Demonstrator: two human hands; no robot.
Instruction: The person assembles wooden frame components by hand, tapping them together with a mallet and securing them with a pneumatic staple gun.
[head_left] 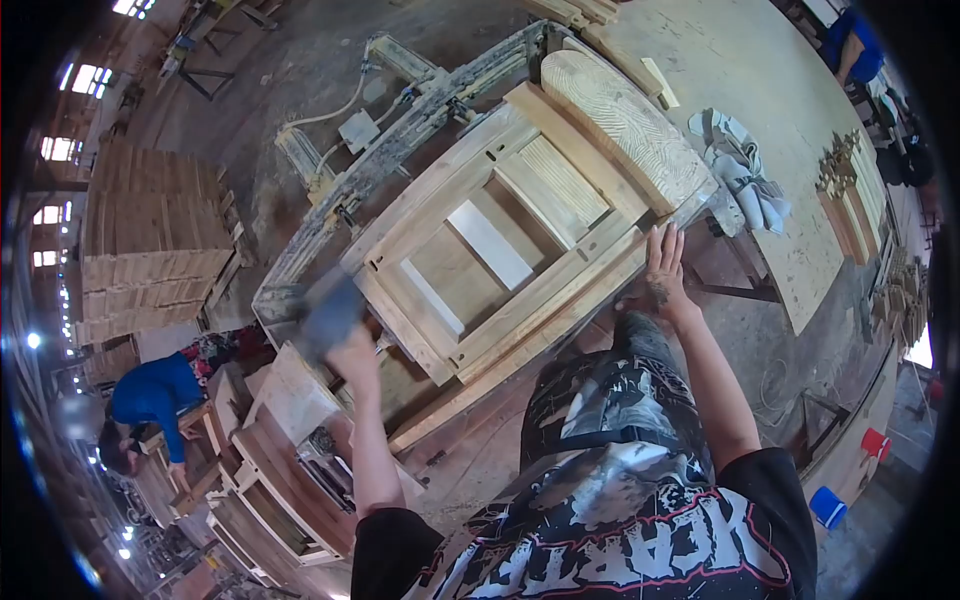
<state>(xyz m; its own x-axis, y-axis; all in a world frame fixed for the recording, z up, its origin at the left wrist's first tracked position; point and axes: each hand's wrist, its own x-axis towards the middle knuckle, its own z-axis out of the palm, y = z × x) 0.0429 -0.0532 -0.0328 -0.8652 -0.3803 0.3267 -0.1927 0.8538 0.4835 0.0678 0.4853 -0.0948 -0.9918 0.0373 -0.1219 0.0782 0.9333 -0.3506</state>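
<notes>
A wooden frame (430,240) with crosspieces and panels lies in front of me on a metal clamping rig. My left hand (355,362) is closed round a dark mallet (333,308), which is smeared by motion beside the frame's left end. At the opposite end, my right hand (668,270) rests with fingers stretched out near the frame's near right corner. A thick pale wood block (625,125) lies along the far right end of the frame. Inside it, one loose-looking light crosspiece (490,243) spans the opening.
The rig's metal rail (400,125) with hoses runs behind the frame. To the right, a board table (800,190) bears crumpled gloves or cloths (745,175) and wood strips (850,200). Stacked timber (150,245) stands left. A person in blue (160,390) bends over wooden frames at lower left.
</notes>
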